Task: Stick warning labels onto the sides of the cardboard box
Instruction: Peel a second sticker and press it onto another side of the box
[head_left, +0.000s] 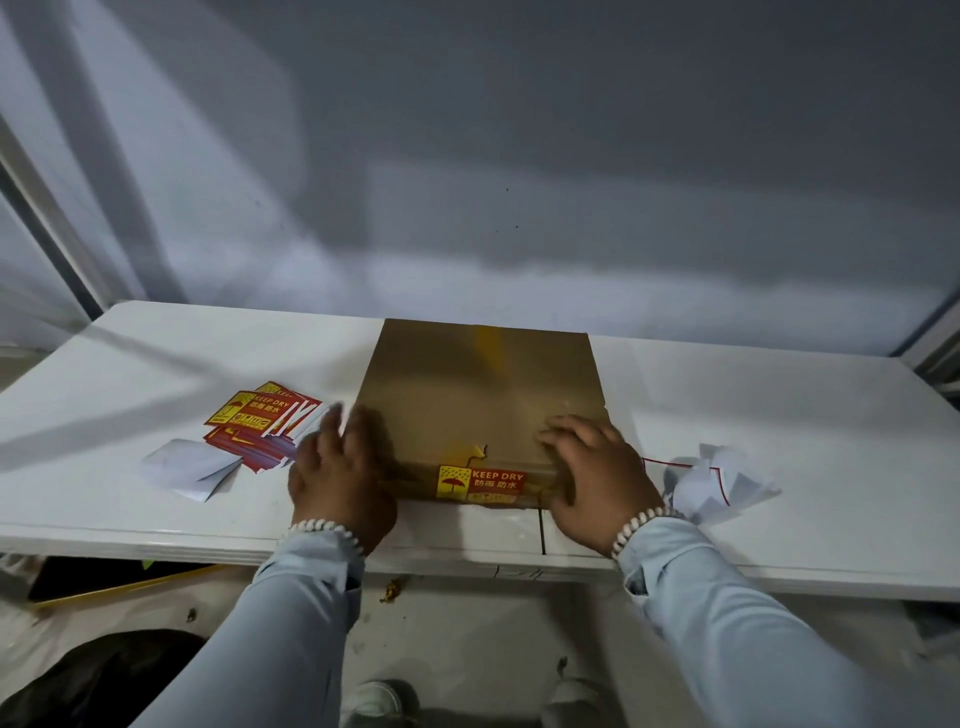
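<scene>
Both sleeves reach up from the bottom edge to the cardboard box (480, 400), which lies flat near the front edge of the white bench (779, 415). My left hand (340, 467) sits at the box's near-left corner with fingers spread fairly wide over the top and side; motion blur hides whether it grips. My right hand (597, 478) lies over the near-right corner, fingers extended and relaxed, pressing rather than pinching.

One "KEEP DRY" label (480, 483) is already stuck on the side facing me, reading upright. I judge the step in hand to be turning the box so a bare side comes round. That calls for both hands to swivel it on the bench, then the left to fetch a fresh label from the stack of labels (260, 421) just left of the box.

Its long axis runs away from me, short labelled end nearest. Peeled backing papers (722, 483) lie crumpled to the right.
</scene>
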